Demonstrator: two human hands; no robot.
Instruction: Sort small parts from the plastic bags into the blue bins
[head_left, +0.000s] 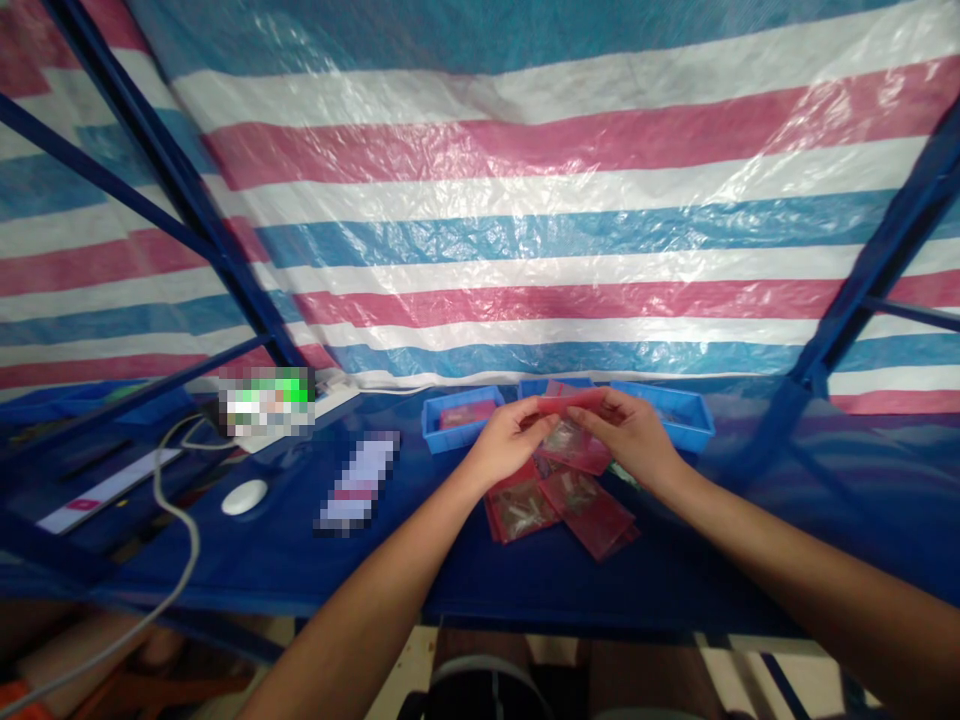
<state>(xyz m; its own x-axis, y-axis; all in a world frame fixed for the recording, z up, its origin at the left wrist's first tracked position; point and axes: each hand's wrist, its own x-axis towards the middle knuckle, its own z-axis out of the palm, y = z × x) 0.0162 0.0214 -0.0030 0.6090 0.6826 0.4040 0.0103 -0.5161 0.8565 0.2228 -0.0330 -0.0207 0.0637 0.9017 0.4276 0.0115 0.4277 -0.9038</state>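
My left hand (pixel 510 440) and my right hand (pixel 626 435) meet above the blue table, both pinching the top edge of a red translucent plastic bag (pixel 574 402). Just below my hands lies another red bag (pixel 576 450) with small pale items inside. Several similar bags form a loose overlapping pile (pixel 570 497) under my right wrist. Neither hand touches that pile. Behind my left hand, a blue plastic tray (pixel 450 436) holds a red packet.
Two more blue trays (pixel 671 425) stand at the back right. To the left lie a white computer mouse (pixel 244 497), a blurred flat object (pixel 356 482), a white strip (pixel 105 492) and a looped white cable (pixel 176 560). A striped tarpaulin (pixel 525 240) on a blue frame (pixel 172 180) rises behind.
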